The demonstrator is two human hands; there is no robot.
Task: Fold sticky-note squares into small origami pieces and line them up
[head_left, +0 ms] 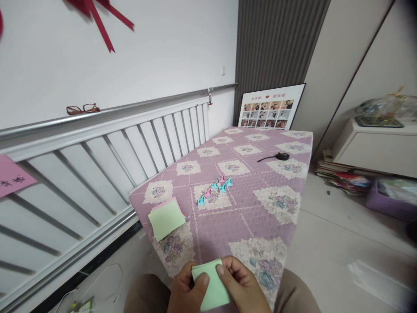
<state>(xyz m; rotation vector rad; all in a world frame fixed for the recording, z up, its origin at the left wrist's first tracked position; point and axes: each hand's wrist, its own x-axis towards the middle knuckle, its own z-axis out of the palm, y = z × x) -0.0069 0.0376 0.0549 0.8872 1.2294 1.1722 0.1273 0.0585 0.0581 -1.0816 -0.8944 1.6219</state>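
Observation:
Light green paper, with what looks like a folded or layered top edge, is held above the near end of the table. My left hand grips its left side, thumb on top. On the right side my right hand pinches it, thumb near the upper corner. A pile of square sheets, light green on top with pink and yellow edges showing, lies at the table's left edge. Several small folded paper pieces, blue and pink, sit mid-table.
A floral purple cloth covers the table. A black round object with a strap lies toward its far right. The white radiator runs along the left, with glasses above. A photo board stands behind the table.

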